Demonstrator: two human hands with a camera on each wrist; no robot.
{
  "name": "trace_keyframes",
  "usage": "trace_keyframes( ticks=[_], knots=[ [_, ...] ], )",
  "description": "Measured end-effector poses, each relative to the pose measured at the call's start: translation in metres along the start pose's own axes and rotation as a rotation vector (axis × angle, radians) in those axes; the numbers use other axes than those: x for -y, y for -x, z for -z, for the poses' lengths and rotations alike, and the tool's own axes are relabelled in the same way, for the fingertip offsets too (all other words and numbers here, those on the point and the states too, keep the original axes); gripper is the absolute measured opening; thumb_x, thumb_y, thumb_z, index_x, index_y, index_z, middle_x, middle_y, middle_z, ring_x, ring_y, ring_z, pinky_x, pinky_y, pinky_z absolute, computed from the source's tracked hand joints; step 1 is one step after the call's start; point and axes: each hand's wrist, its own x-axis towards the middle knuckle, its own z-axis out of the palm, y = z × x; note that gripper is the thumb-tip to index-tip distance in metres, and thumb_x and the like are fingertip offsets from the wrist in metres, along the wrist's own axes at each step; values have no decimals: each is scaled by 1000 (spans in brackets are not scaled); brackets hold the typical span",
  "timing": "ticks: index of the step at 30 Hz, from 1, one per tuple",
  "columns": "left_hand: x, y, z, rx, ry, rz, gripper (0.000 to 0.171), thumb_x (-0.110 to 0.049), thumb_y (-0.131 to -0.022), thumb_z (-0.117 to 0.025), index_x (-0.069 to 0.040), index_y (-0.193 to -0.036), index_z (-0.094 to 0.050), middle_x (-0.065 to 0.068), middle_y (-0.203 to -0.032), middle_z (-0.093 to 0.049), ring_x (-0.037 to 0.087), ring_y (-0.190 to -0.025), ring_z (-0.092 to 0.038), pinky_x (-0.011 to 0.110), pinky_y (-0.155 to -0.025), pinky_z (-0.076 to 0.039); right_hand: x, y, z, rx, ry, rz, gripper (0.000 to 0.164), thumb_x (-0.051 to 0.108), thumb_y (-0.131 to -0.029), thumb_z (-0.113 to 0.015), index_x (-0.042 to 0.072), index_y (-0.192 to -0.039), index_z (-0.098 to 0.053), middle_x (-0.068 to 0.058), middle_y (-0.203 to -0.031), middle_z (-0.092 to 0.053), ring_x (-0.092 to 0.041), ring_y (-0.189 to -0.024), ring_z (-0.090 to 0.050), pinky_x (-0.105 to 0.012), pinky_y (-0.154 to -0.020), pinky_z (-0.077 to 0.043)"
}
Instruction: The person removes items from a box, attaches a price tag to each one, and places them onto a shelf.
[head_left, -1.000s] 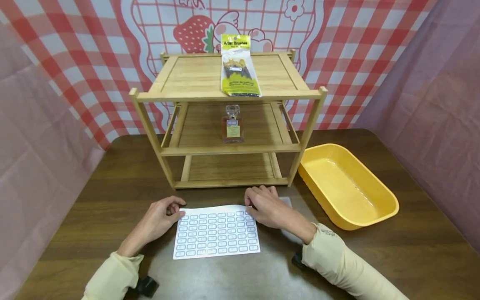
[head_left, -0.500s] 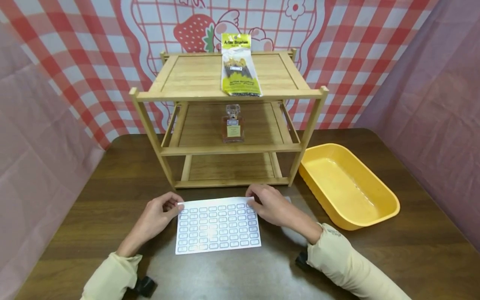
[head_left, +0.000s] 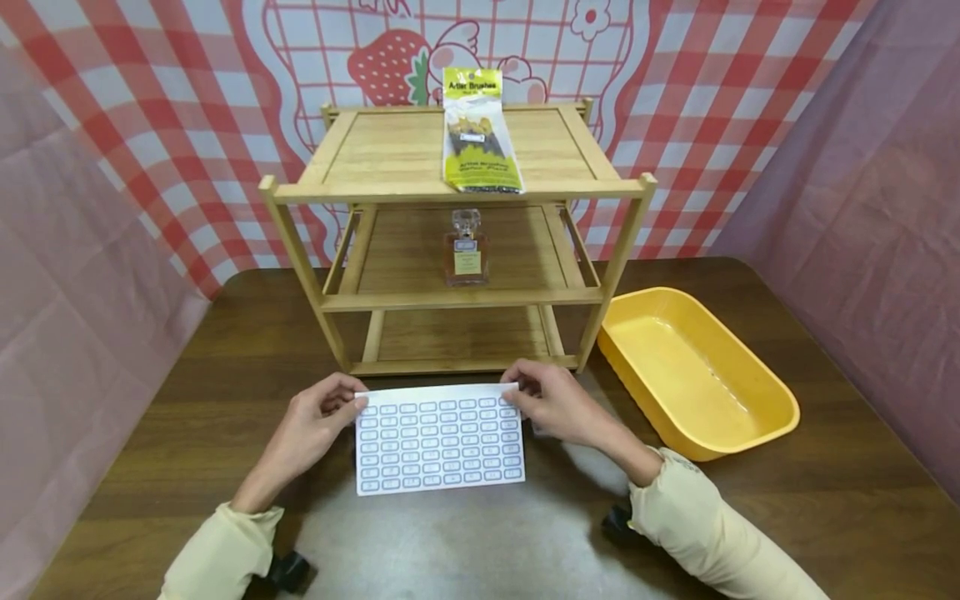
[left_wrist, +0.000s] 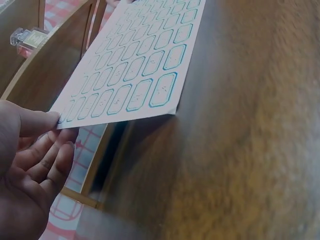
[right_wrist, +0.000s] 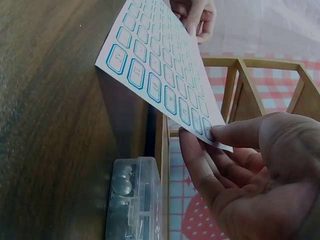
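A white sheet of blue-framed sticker labels (head_left: 441,437) hangs between both hands, raised off the table as the wrist views show. My left hand (head_left: 309,423) pinches its upper left corner between thumb and fingers. At the upper right corner, my right hand (head_left: 561,407) holds the sheet in the same kind of pinch. The left wrist view shows the left thumb on the printed face of the sheet. Under the sheet near the right hand lies a clear plastic box (right_wrist: 132,200) with round silvery things inside; in the head view the hand mostly hides it.
Behind the sheet stands a three-tier wooden shelf (head_left: 461,296). A pack of artist brushes (head_left: 480,150) lies on its top tier, and a labelled perfume bottle (head_left: 467,254) stands on the middle one. To the right sits a yellow plastic basin (head_left: 697,375) on the brown table (head_left: 840,467).
Both hands have lifted the label sheet up and slightly towards the shelf. The right hand has shifted a little to the right, and the sheet looks straighter along its top edge.
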Motion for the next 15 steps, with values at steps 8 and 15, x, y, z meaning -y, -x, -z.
trace_keyframes(
  ticks=[8,15],
  knots=[
    [-6,-2,1,4,40,14,10,-4,-102,-65,0,-110,-67,8,-91,-67,22,-80,-62,27,-67,-53,2,4,7,27,-107,-41,3,-1,-98,-66,-2,-101,-67,-7,-87,-68,-18,-73,-65,-32,-63,-59],
    [-13,-2,1,12,119,52,14,-8,-102,-65,2,-112,-67,11,-93,-67,19,-81,-63,30,-72,-56,1,5,11,17,-191,-72,4,-3,-97,-66,-4,-101,-66,-8,-85,-67,-21,-71,-64,-39,-63,-60]
  ],
)
